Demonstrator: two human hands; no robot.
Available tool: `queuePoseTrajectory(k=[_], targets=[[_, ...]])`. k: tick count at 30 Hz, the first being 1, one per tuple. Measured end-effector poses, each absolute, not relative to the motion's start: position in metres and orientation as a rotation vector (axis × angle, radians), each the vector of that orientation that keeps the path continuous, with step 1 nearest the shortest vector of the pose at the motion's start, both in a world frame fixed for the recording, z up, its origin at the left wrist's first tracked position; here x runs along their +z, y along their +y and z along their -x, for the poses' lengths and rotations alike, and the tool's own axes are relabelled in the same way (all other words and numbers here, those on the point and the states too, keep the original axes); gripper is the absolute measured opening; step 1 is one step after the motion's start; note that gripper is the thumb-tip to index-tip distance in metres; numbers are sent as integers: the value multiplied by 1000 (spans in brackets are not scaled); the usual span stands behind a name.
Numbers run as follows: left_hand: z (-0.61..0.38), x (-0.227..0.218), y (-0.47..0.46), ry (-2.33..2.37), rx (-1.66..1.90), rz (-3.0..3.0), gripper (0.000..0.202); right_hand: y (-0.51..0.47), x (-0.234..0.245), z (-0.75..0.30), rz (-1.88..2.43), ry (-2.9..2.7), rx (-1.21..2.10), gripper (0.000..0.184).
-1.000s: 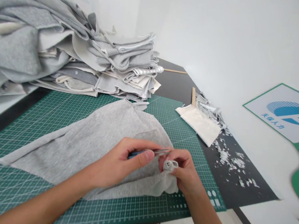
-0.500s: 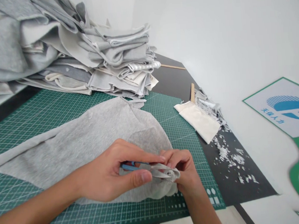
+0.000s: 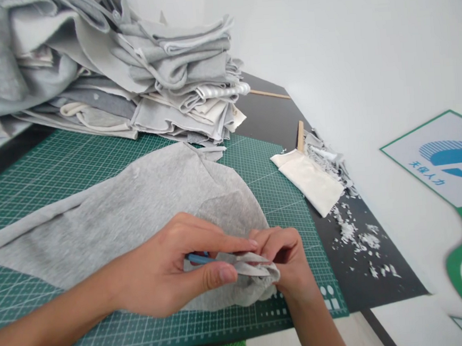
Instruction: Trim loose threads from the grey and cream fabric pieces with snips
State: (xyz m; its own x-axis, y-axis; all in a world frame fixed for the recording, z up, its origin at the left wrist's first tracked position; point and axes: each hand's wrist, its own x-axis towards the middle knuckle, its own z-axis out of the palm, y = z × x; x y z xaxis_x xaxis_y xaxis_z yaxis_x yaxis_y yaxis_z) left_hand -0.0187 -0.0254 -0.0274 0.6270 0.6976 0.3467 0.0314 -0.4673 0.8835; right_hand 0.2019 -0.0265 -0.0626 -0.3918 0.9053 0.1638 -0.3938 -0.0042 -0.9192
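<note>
My left hand (image 3: 170, 268) grips a pair of blue-handled thread snips (image 3: 198, 259), with the metal blades against a rolled fold of grey fleece fabric (image 3: 246, 265). My right hand (image 3: 288, 259) pinches that fold from the other side, its fingertips touching my left fingers. The fold belongs to a large grey fleece piece (image 3: 118, 214) spread flat under both hands. The hands and fabric hide the tips of the blades.
A tall stack of folded grey and cream fabric (image 3: 176, 86) stands behind the green cutting mat (image 3: 54, 165). To the right, on a black tabletop (image 3: 274, 116), lie a cream fabric piece (image 3: 309, 180), a wooden stick (image 3: 300, 135) and white-grey scraps (image 3: 352, 238).
The snips have dropped from above the fold into it, and my hands have drawn closer together. The view has shifted slightly, with the stack sitting higher in the frame.
</note>
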Motion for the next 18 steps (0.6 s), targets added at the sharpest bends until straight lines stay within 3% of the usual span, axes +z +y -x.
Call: queuePoseTrajectory(k=[18], targets=[[18,-27,-24,571,903,-1921,23,-26,-63,-204,577,-1260,1615,13]])
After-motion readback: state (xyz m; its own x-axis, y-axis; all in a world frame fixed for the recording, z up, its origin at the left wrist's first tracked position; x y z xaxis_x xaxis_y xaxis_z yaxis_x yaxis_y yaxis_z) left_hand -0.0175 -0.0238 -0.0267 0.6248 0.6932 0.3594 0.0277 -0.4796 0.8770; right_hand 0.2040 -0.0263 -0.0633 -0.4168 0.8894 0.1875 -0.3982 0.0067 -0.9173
